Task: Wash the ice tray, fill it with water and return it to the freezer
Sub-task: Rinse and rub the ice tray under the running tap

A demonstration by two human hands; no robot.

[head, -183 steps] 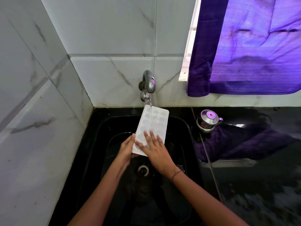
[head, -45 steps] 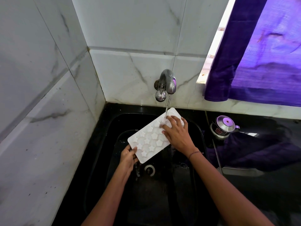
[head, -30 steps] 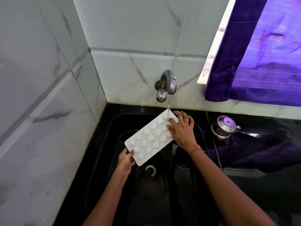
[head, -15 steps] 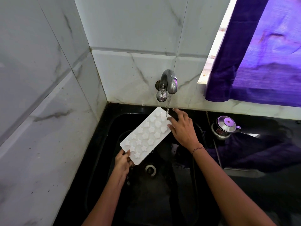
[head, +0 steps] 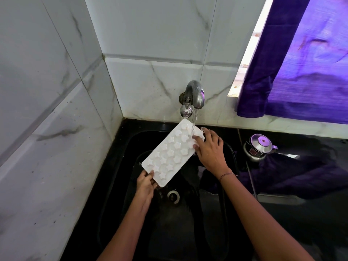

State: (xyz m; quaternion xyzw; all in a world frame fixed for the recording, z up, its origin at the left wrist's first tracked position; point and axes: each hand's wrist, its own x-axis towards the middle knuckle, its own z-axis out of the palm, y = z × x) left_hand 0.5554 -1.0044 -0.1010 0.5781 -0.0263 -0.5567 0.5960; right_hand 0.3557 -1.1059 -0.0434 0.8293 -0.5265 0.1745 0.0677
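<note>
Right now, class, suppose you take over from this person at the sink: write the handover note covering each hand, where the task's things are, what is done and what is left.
Left hand: grips the near corner of the ice tray.
Right hand: holds the tray's far end, fingers on its face.
Tray: held tilted over the black sink, star-shaped moulds facing up, far end under the tap.
Tap: running, with the stream landing on the tray's far end.
Done: the tray is wet and rinsing is under way.
Left: finish washing, fill the moulds level with water, shut the tap, and carry the tray to the freezer, which is not in view.
</note>
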